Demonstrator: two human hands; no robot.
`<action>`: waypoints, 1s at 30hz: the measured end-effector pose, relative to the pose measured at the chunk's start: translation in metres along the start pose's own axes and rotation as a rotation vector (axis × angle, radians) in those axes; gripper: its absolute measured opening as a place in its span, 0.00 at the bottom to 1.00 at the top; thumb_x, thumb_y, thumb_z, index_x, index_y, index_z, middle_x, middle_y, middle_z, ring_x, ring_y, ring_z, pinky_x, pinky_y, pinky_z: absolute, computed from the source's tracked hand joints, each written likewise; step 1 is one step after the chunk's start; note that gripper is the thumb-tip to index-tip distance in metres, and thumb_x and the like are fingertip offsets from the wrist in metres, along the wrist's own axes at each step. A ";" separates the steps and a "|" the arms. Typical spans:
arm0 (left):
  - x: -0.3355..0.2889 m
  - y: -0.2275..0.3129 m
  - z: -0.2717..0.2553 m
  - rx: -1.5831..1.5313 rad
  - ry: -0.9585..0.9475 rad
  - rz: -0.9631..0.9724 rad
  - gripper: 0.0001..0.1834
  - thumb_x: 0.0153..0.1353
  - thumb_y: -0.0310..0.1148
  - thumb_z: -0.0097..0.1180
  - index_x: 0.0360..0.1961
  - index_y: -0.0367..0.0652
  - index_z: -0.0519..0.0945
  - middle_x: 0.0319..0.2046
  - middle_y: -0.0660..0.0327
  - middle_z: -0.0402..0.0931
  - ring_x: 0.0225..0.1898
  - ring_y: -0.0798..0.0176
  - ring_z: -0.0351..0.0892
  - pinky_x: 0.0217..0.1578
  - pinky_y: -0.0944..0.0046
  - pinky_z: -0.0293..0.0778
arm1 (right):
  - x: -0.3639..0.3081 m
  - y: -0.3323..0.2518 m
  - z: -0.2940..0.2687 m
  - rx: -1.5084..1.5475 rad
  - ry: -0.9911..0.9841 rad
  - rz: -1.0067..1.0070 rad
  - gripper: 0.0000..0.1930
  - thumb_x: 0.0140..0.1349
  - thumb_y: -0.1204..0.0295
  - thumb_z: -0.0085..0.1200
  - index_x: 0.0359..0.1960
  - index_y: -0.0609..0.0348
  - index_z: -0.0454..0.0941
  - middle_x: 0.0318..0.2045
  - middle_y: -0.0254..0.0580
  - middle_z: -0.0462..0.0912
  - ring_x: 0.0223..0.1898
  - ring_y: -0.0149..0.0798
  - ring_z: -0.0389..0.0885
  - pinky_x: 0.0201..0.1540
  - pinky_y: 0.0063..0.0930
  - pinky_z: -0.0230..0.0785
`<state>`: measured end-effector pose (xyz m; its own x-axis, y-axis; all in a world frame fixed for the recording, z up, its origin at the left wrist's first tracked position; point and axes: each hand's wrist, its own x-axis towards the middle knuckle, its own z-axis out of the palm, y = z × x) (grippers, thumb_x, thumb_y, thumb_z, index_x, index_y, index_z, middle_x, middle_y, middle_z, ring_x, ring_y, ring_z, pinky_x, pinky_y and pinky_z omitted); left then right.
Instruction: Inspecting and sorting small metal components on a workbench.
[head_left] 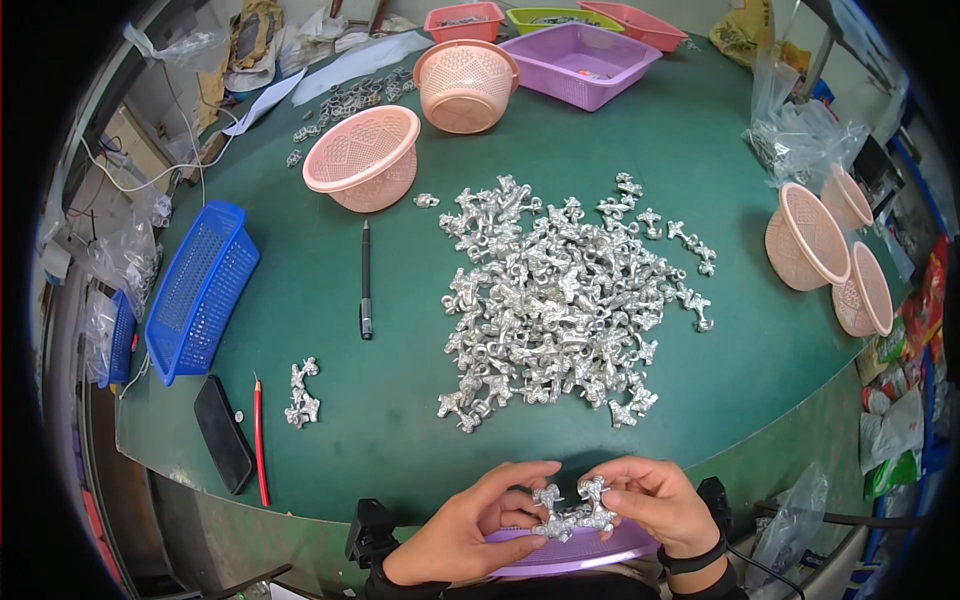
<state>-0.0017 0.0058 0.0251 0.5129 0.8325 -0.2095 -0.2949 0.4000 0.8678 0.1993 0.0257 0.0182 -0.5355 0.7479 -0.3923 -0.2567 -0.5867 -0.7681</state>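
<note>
Both hands hold a small U-shaped silver metal casting (572, 517) near the table's front edge. My left hand (480, 525) is closed on its left end, with the thumb below it. With thumb and fingers, my right hand (655, 500) pinches its right end; a black band circles that wrist. Under the hands is a purple plastic basket (505, 560), partly hidden by them. Beyond them, a large heap of similar silver castings (560, 290) lies on the green table (330, 270). A separate casting (302, 393) of like shape lies to the left.
Left on the table are a black phone (223, 433), a red pencil (260, 440), a black pen (366, 280) and a blue basket (200, 290). Pink baskets (365, 160) stand beyond the heap, others at the right edge. A purple tray (580, 65) is at the back.
</note>
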 end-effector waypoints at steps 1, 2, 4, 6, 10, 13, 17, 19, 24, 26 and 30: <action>0.000 0.000 0.000 0.000 -0.003 -0.001 0.31 0.43 0.12 0.47 0.51 0.38 0.55 0.42 0.59 0.54 0.39 0.70 0.63 0.41 0.74 0.63 | 0.000 0.000 0.000 0.003 -0.001 0.003 0.12 0.52 0.80 0.42 0.40 0.69 0.66 0.24 0.37 0.71 0.26 0.24 0.69 0.29 0.21 0.69; 0.000 0.000 0.000 0.000 -0.002 0.000 0.31 0.43 0.12 0.47 0.51 0.38 0.55 0.42 0.59 0.54 0.39 0.70 0.63 0.41 0.74 0.63 | 0.000 0.000 0.000 0.003 -0.001 0.003 0.12 0.52 0.80 0.42 0.40 0.69 0.66 0.24 0.37 0.71 0.26 0.24 0.69 0.29 0.21 0.69; -0.001 -0.002 0.000 0.003 -0.005 0.008 0.31 0.43 0.12 0.47 0.51 0.39 0.55 0.42 0.59 0.54 0.39 0.70 0.63 0.42 0.73 0.63 | -0.001 0.000 0.000 0.005 -0.012 0.006 0.12 0.52 0.80 0.42 0.40 0.69 0.66 0.25 0.37 0.71 0.27 0.25 0.70 0.29 0.21 0.69; -0.002 -0.001 0.001 0.002 -0.005 0.003 0.31 0.43 0.12 0.47 0.51 0.39 0.55 0.43 0.59 0.54 0.39 0.70 0.63 0.42 0.73 0.63 | -0.001 0.000 0.000 0.009 -0.011 0.006 0.12 0.52 0.80 0.42 0.40 0.69 0.66 0.25 0.38 0.71 0.27 0.25 0.70 0.29 0.20 0.69; -0.003 0.000 0.002 0.009 -0.001 -0.014 0.31 0.43 0.12 0.47 0.51 0.39 0.55 0.43 0.59 0.54 0.39 0.70 0.63 0.42 0.73 0.63 | -0.001 0.000 0.000 0.020 -0.012 0.019 0.12 0.52 0.80 0.42 0.40 0.68 0.66 0.26 0.38 0.72 0.27 0.25 0.70 0.29 0.20 0.69; -0.002 0.000 0.002 0.003 -0.005 -0.007 0.31 0.43 0.12 0.47 0.51 0.39 0.55 0.43 0.59 0.54 0.39 0.70 0.62 0.42 0.73 0.63 | -0.001 0.000 0.000 0.017 -0.022 0.011 0.12 0.52 0.79 0.42 0.39 0.68 0.66 0.27 0.39 0.72 0.27 0.25 0.70 0.29 0.19 0.68; -0.002 -0.001 0.002 0.001 -0.005 -0.006 0.31 0.43 0.12 0.47 0.50 0.39 0.56 0.43 0.59 0.54 0.39 0.70 0.62 0.42 0.73 0.63 | -0.001 0.000 0.000 0.013 -0.035 0.002 0.12 0.53 0.79 0.42 0.39 0.68 0.66 0.27 0.39 0.72 0.27 0.26 0.70 0.28 0.19 0.67; -0.002 -0.001 0.002 0.010 -0.003 -0.014 0.30 0.43 0.12 0.47 0.50 0.39 0.56 0.43 0.59 0.54 0.38 0.70 0.62 0.42 0.73 0.63 | -0.001 0.000 0.000 0.016 -0.031 0.002 0.11 0.53 0.79 0.42 0.39 0.68 0.66 0.27 0.39 0.72 0.27 0.26 0.70 0.28 0.19 0.67; 0.000 0.001 0.004 0.038 0.027 -0.007 0.30 0.40 0.09 0.48 0.48 0.34 0.57 0.42 0.57 0.56 0.39 0.65 0.65 0.38 0.70 0.67 | 0.000 -0.002 0.002 -0.027 -0.024 0.007 0.12 0.53 0.77 0.42 0.40 0.67 0.66 0.28 0.37 0.72 0.27 0.25 0.70 0.29 0.18 0.67; -0.001 0.002 0.005 0.032 0.028 -0.001 0.30 0.40 0.09 0.48 0.48 0.34 0.58 0.42 0.57 0.56 0.39 0.65 0.65 0.38 0.70 0.67 | 0.001 -0.002 0.002 -0.038 -0.014 0.007 0.12 0.54 0.76 0.42 0.41 0.66 0.66 0.28 0.36 0.72 0.27 0.24 0.69 0.29 0.17 0.66; -0.001 0.001 0.004 0.020 -0.046 0.011 0.29 0.44 0.13 0.47 0.50 0.37 0.56 0.43 0.58 0.55 0.39 0.68 0.64 0.41 0.72 0.64 | 0.004 0.005 -0.003 -0.065 -0.138 -0.025 0.13 0.55 0.75 0.41 0.42 0.65 0.65 0.28 0.34 0.71 0.26 0.23 0.68 0.29 0.15 0.64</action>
<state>0.0010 0.0038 0.0285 0.5468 0.8179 -0.1792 -0.2846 0.3828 0.8789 0.1982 0.0262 0.0114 -0.6361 0.7099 -0.3024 -0.2217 -0.5436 -0.8096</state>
